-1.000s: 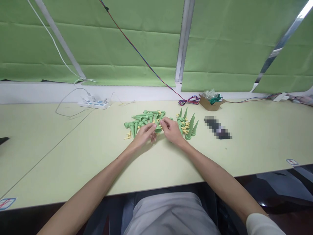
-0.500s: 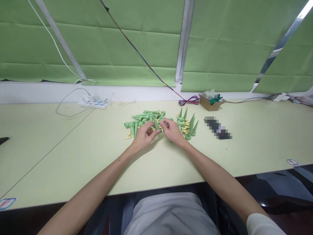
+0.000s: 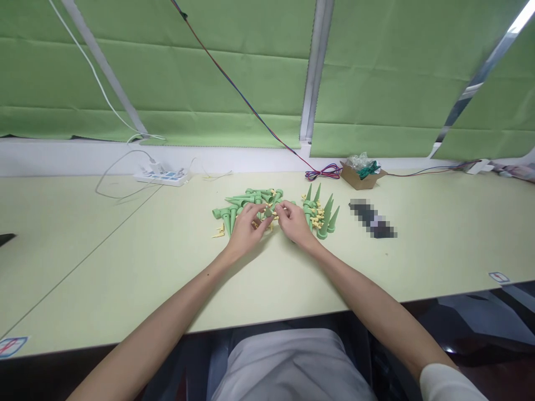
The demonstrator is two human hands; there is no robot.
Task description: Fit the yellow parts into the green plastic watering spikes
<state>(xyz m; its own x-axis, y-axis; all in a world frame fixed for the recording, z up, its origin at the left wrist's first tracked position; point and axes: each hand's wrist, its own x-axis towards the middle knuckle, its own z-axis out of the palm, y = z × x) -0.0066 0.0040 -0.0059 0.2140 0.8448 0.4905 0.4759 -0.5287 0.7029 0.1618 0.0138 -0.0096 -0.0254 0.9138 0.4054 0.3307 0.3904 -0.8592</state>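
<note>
My left hand (image 3: pixel 246 229) holds a green plastic watering spike (image 3: pixel 268 212) between thumb and fingers. Its pointed end is tipped toward me and looks foreshortened. Right beside it, my right hand (image 3: pixel 293 221) is closed in a pinch at the spike; what sits in the fingertips is too small and covered to make out. Behind and left of my hands lies a loose heap of green spikes (image 3: pixel 228 216), partly hidden by them. Small yellow valve-like pieces (image 3: pixel 218 233) lie at its left edge. Right of my right hand, several spikes (image 3: pixel 327 219) stand point up among more yellow pieces (image 3: pixel 318 213).
A pixelated dark object (image 3: pixel 373 218) lies to the right. Toward the wall are a small cardboard box (image 3: pixel 358 179) with plastic and green stuff, a bundled red-blue cable (image 3: pixel 324 172) and a white power strip (image 3: pixel 162 177). The table's front edge (image 3: pixel 267 324) runs before me.
The spike in my left hand has turned from standing upright to tilting, its tip now toward me. Both hands stay in nearly the same place.
</note>
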